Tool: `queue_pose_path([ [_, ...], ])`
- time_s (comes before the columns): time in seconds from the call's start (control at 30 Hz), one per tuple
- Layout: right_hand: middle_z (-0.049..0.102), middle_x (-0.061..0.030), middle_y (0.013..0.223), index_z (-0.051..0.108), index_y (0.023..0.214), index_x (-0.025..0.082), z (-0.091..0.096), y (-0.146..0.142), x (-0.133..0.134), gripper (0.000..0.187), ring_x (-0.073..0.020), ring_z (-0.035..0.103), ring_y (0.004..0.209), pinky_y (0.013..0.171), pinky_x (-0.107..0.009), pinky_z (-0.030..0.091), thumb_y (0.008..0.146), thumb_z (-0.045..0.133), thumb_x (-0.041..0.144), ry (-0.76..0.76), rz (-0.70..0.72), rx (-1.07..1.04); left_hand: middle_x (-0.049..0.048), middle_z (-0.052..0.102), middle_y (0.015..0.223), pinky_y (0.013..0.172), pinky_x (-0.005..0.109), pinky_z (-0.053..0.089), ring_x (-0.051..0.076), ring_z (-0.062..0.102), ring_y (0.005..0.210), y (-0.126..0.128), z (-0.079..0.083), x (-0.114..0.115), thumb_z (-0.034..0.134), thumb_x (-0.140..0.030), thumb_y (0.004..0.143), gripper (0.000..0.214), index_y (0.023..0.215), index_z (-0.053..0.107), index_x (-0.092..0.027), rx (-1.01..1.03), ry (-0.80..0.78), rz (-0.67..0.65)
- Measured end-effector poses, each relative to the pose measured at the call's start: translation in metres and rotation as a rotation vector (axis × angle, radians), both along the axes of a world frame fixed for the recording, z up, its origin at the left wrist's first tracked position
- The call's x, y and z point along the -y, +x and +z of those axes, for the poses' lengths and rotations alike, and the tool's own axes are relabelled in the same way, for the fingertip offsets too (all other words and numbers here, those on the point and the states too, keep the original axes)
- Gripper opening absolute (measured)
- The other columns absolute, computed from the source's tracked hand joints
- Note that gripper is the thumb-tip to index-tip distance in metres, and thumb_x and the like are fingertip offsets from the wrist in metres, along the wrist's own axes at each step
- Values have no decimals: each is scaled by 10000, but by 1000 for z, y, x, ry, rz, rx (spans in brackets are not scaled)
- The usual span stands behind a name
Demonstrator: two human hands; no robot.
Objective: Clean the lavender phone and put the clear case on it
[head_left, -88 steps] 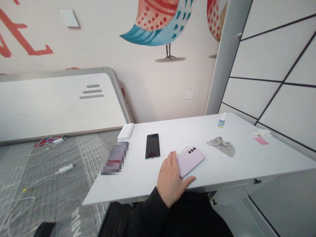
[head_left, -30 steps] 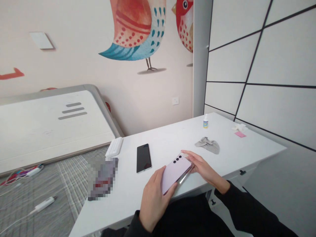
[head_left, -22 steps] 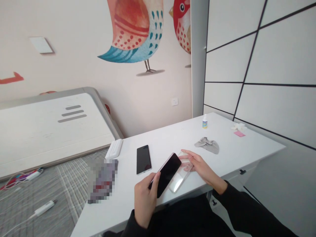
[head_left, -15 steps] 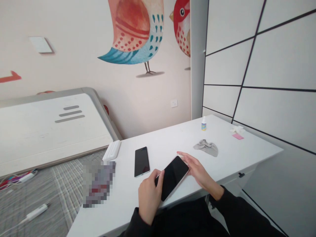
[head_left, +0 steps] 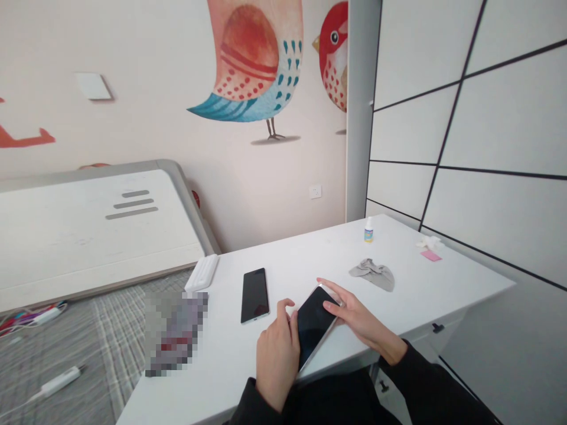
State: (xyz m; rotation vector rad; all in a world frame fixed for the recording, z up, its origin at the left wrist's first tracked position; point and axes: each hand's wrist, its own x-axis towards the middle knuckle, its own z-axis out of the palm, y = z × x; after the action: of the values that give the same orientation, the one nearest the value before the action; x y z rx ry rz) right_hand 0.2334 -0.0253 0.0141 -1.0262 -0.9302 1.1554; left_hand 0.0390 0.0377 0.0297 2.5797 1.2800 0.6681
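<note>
A smartphone (head_left: pixel 316 323) with a dark screen and a pale, partly see-through edge is tilted over the front of the white table (head_left: pixel 310 248). My right hand (head_left: pixel 354 316) grips its upper right end, thumb on the glass and fingers behind. Along the phone's left side lies my left hand (head_left: pixel 279 351), closed against the edge with the index finger raised and bent; its lower fingers are hidden. A second dark phone (head_left: pixel 255 296) rests flat on the table, left of my hands. Beyond the right hand sits a crumpled grey cloth (head_left: pixel 374 275).
A small white bottle (head_left: pixel 368 231) stands at the back, with a pink slip (head_left: pixel 431 255) and white crumpled tissue (head_left: pixel 429 242) to the right. A white ridged case (head_left: pixel 202 273) and a pixelated item (head_left: pixel 181 333) lie at the left edge. White panels (head_left: pixel 500 118) rise on the right.
My right thumb has come onto the screen. My left hand has shifted toward the lower part of the phone, its index finger now lifted. The view has tilted slightly.
</note>
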Motion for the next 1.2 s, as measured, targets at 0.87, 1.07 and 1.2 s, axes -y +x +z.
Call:
queue_pose_path([
  [0.87, 638, -55, 1434, 684, 1322, 317, -15, -15, -10, 610, -318, 585, 1328, 836, -313, 640, 771, 775, 562, -141, -249, -222, 8, 776, 972, 744, 327, 447, 215, 693, 849, -7, 1, -4, 258, -380, 1070, 454, 1082, 707, -315, 432, -277, 41],
  [1.07, 649, -76, 1418, 680, 1334, 308, -18, -24, -11, 638, -338, 582, 1331, 823, -307, 643, 777, 753, 609, -147, -268, -205, 60, 766, 965, 685, 371, 428, 262, 689, 791, -2, 8, -3, 240, -337, 1056, 406, 1140, 633, -275, 240, -211, 59],
  [1.2, 636, -75, 1435, 701, 1300, 293, -22, -21, -11, 666, -337, 572, 1342, 782, -241, 639, 690, 852, 516, -149, -309, -192, 85, 748, 958, 735, 406, 475, 278, 673, 834, -1, 17, 6, 277, -313, 1044, 383, 1141, 644, -266, 194, -198, 13],
])
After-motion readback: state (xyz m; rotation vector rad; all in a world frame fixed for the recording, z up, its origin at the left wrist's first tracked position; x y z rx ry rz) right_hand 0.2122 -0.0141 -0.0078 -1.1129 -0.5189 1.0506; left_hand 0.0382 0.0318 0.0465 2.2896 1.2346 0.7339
